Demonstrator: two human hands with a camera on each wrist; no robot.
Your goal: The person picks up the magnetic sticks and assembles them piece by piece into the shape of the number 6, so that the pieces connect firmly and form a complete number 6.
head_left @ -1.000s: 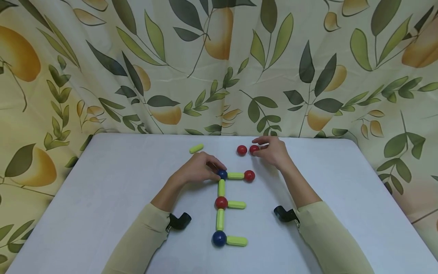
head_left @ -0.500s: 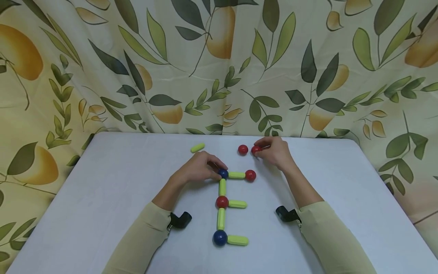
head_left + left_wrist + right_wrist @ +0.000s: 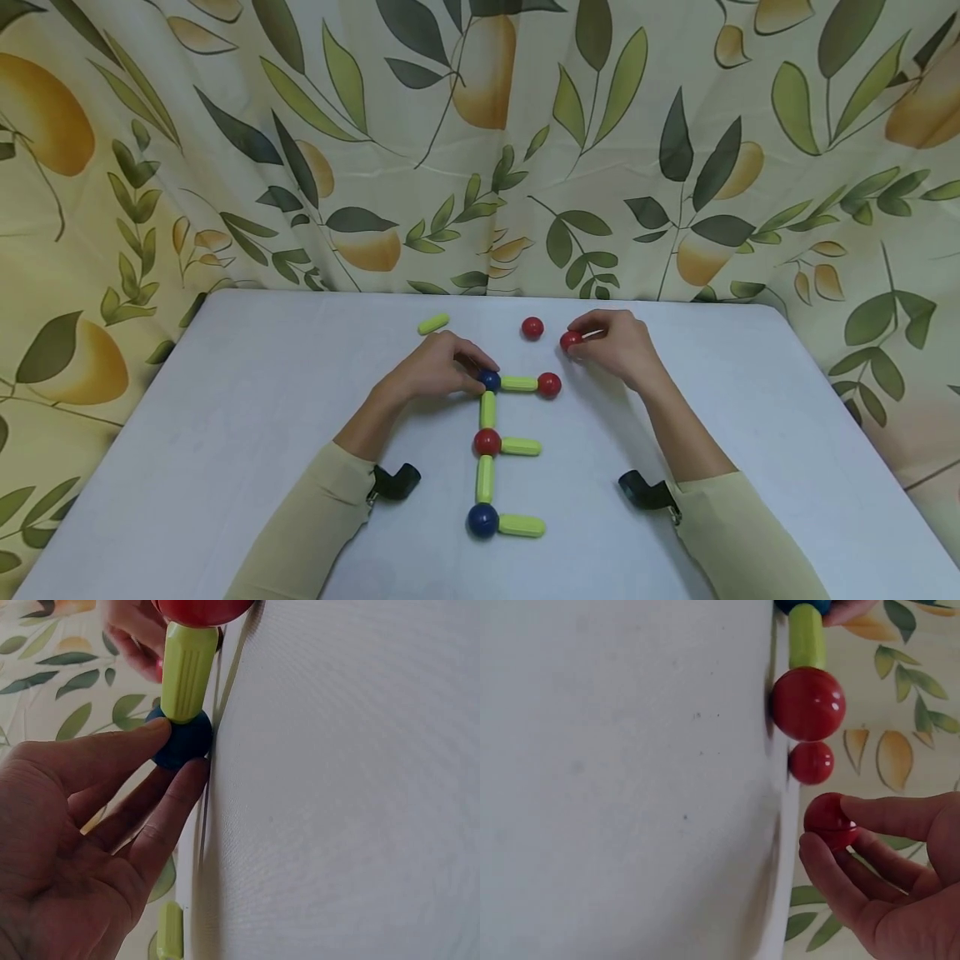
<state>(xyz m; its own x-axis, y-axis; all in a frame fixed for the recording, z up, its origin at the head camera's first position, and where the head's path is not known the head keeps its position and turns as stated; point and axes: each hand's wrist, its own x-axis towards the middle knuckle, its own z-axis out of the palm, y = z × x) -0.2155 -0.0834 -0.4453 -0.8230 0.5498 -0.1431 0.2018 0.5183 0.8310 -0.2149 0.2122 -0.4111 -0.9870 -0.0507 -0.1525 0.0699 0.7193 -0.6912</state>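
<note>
Between its thumb and fingers my left hand [image 3: 438,367] pinches the blue ball [image 3: 184,741] at the far corner of an E-shaped frame of balls and lime-green sticks. From that ball one stick [image 3: 519,383] runs right to a red ball [image 3: 550,385]. Another runs toward me to a middle red ball [image 3: 487,442], then on to a near blue ball [image 3: 482,521]. The middle and near balls each bear a stick pointing right, with a free end. My right hand [image 3: 618,346] pinches a loose red ball [image 3: 831,821] between thumb and fingers, beyond the frame's right end.
Another loose red ball [image 3: 532,328] lies near the back edge of the white table [image 3: 262,417]. A loose lime-green stick [image 3: 433,323] lies behind my left hand. A curtain with a fruit and leaf print [image 3: 480,167] hangs behind the table.
My right hand has drawn the pinched red ball toward me and slightly right, away from the other loose red ball. The left hand stays on the blue ball.
</note>
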